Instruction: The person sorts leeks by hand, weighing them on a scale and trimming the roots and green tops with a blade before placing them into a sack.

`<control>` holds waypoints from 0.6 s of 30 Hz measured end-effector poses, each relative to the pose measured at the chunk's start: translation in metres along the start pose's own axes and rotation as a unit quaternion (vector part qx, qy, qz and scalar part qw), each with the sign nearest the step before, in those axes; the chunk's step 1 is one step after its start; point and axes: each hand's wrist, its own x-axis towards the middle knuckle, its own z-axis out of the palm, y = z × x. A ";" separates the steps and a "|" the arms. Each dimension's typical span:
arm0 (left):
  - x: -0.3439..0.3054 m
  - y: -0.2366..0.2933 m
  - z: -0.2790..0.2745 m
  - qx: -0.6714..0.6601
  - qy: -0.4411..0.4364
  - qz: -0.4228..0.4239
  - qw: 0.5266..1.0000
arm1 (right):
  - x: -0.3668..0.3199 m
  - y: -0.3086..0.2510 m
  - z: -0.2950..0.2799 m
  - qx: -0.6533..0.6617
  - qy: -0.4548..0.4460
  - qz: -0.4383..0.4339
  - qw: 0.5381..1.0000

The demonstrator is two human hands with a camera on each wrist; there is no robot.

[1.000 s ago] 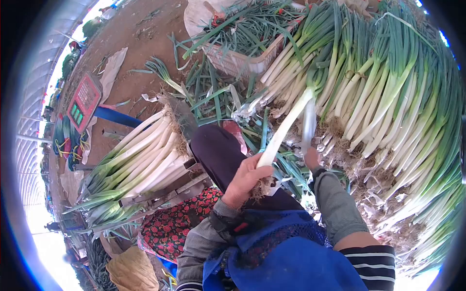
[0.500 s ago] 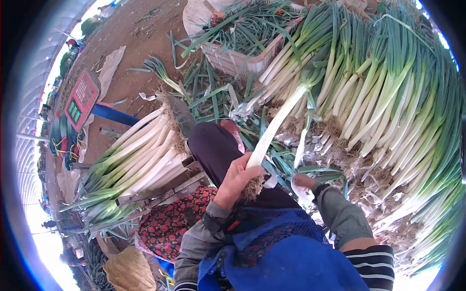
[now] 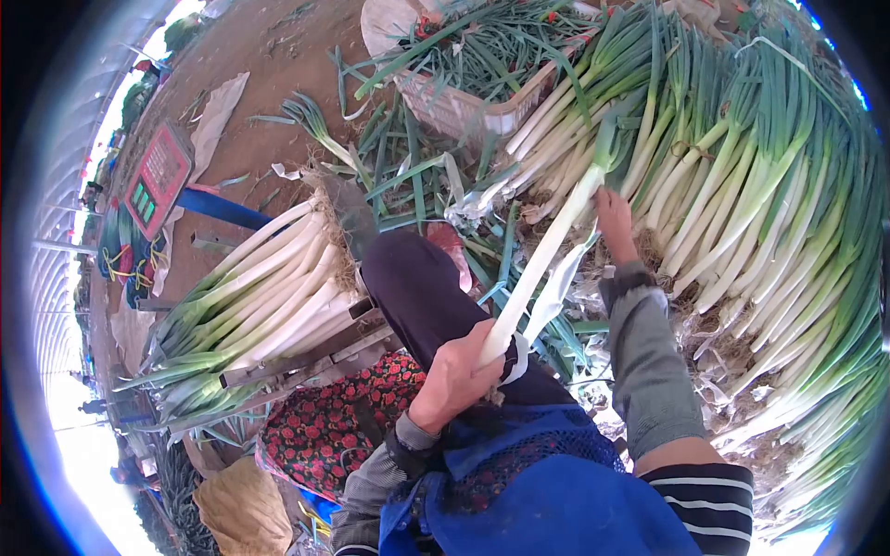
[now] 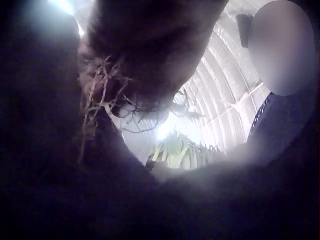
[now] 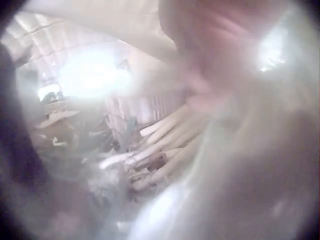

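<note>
My left hand grips a leek by its white root end, above my lap. The stalk slants up and away to the right, towards its green top. In the left wrist view, thin roots dangle beside the dark shape of that hand. Farther up the stalk, just below the green part, my right hand pinches at the leek's side with bent fingers. A pale loose strip of leaf hangs alongside the stalk. The right wrist view is hazy, with the fingers close against the stalk.
A long pile of leeks fills the right side. Cleaned leeks lie on a metal stand at left, near a red scale display. A plastic crate of green leaves stands ahead. Leaf scraps cover the ground.
My right hand pulled a strip of leaf down along the stalk, then came back up to the leek's upper part. My left hand kept its grip on the root end.
</note>
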 end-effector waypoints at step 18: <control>0.000 -0.003 0.018 0.145 0.027 0.170 0.974 | 0.020 -0.021 -0.022 0.476 0.025 0.345 0.809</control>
